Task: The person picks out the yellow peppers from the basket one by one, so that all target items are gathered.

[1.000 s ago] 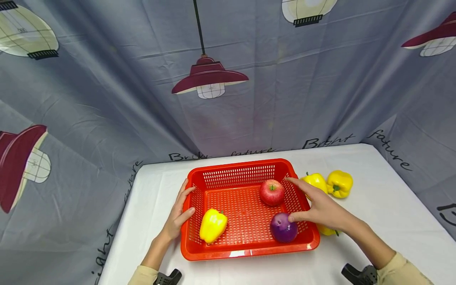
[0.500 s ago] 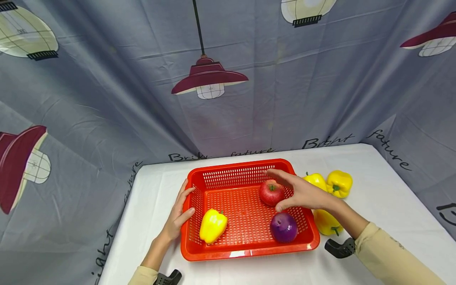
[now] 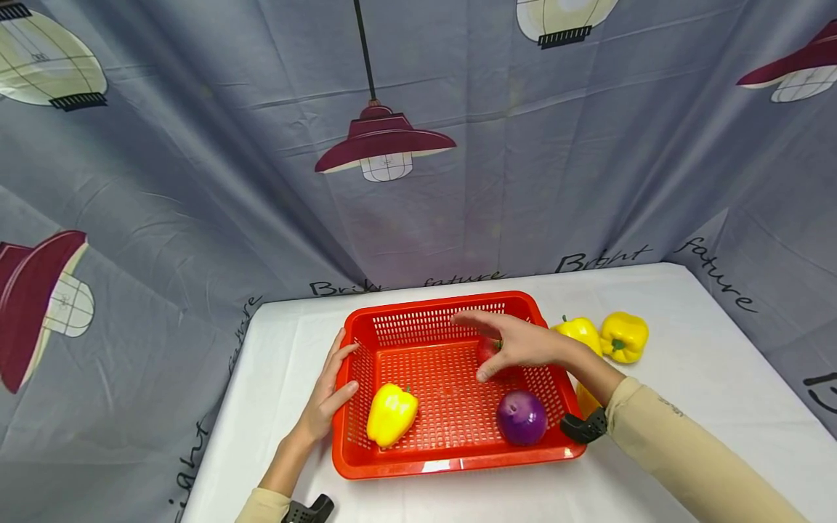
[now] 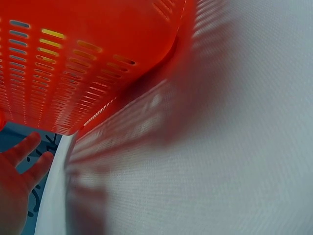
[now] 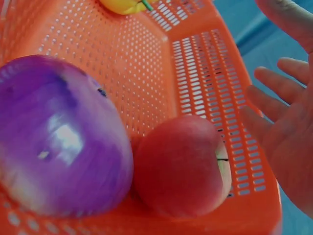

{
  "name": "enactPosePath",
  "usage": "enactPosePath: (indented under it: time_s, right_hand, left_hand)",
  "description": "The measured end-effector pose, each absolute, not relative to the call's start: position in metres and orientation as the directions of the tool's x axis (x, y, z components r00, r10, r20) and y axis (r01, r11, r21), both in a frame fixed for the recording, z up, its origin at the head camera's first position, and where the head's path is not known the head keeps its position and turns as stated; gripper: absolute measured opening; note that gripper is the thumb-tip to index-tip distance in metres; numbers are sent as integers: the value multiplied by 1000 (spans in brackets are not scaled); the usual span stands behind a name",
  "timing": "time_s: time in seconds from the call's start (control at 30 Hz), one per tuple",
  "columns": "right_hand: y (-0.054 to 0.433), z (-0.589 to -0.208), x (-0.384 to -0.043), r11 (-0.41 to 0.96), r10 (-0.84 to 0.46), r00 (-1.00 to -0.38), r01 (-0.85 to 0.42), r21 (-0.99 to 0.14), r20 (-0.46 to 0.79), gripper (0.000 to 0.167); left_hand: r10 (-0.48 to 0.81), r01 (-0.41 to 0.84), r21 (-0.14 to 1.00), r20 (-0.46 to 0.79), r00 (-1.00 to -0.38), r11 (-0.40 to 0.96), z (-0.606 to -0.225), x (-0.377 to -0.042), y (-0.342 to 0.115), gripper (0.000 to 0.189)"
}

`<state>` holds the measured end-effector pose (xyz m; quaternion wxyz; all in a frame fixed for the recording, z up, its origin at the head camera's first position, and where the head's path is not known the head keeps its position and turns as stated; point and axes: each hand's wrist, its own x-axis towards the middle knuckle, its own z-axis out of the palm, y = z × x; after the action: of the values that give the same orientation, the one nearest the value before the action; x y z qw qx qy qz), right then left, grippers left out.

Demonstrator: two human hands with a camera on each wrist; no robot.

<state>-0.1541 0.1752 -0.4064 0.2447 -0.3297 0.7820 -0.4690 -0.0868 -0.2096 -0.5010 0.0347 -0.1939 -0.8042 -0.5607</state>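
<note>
A red plastic basket (image 3: 445, 418) holds a yellow bell pepper (image 3: 391, 415) on its left, a red apple (image 5: 178, 169) and a round, glossy purple vegetable (image 3: 521, 419) on its right. My left hand (image 3: 322, 399) rests at the basket's left rim, fingers extended along the outside. Over the right part of the basket is my right hand (image 3: 519, 341), thumb and fingers spread wide and nothing between them. It covers most of the apple in the head view. From the right wrist, the hand (image 5: 288, 117) shows apart from the apple and the purple vegetable.
Outside the basket on the right lie a yellow bell pepper (image 3: 624, 337) and another bell pepper (image 3: 578, 333), with a third partly hidden behind the right forearm. The white-covered table (image 3: 706, 378) ends at a grey patterned curtain (image 3: 418, 232).
My right hand has moved left and inward, from beside the purple vegetable at the basket's right rim to above the apple. The left hand and the basket have stayed in place.
</note>
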Motion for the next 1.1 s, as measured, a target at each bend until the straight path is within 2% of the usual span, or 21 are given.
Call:
enactPosePath:
  time_s: [0.3,0.5,0.77,0.93,1.1]
  right_hand:
    - [145,-420,-166,392,-774,-620,-310,-866,-128,99]
    - [126,-432,-165,397,-810,-562,-318,-861,-166,99]
    - [99,-440,-158,398,-841,-489,-267,-878,-232,96]
    - [84,-448,-153,424,-853,-444,-283,-860,-274,104]
    - [74,-456,-151,444,-850,-426,-261,-857,-310,111]
  left_hand:
    - [269,346,893,272,-924,287,-502,-87,-210,61]
    - [267,347,891,273,-924,293,-502,-87,-209,61]
    - [265,342,891,267,-926,297,-502,-87,-210,61]
    - [276,351,891,274,-921,287,-501,-87,-210,60]
    - [280,359,890,282,-918,282,-501,-88,-209,60]
